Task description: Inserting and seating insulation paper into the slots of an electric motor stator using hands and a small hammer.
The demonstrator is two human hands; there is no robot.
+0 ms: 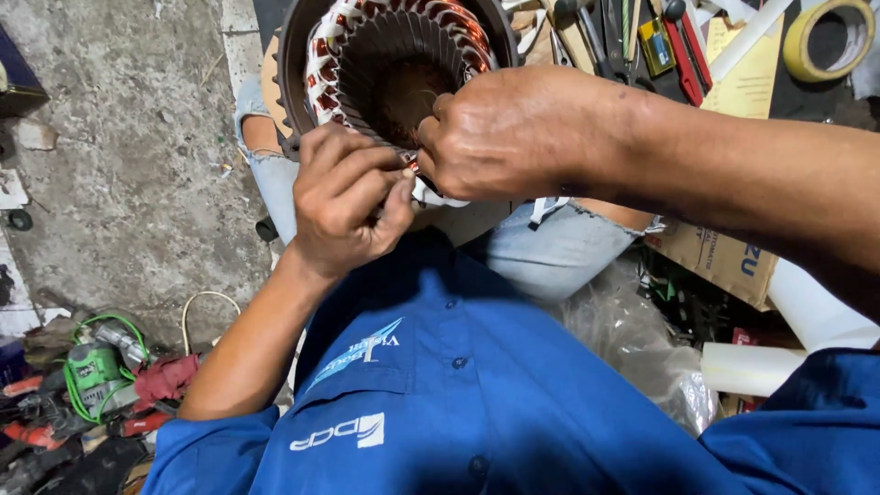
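Clearly the winding work is well on: the motor stator (394,64), a round dark shell resting on the person's lap at the top middle of the frame, already carries copper coils (463,32) packed around most of the inner ring that shows, with white insulating paper (323,69) tucked between them. What seems left, judging from where the fingers are busy, is the near rim, at the centre of the frame. The left hand (348,197) has thumb and forefinger pinched together on something small and reddish at that rim, likely a wire end, though it is too small to be sure. The right hand (509,133) comes in from the right, its fingers curled shut against the same spot and on a white strip (438,194) that peeks out beneath them. The far side of the ring is cut off by the frame. A roll of yellow tape (828,38) lies at upper right, a green power tool (93,374) on the floor at lower left.
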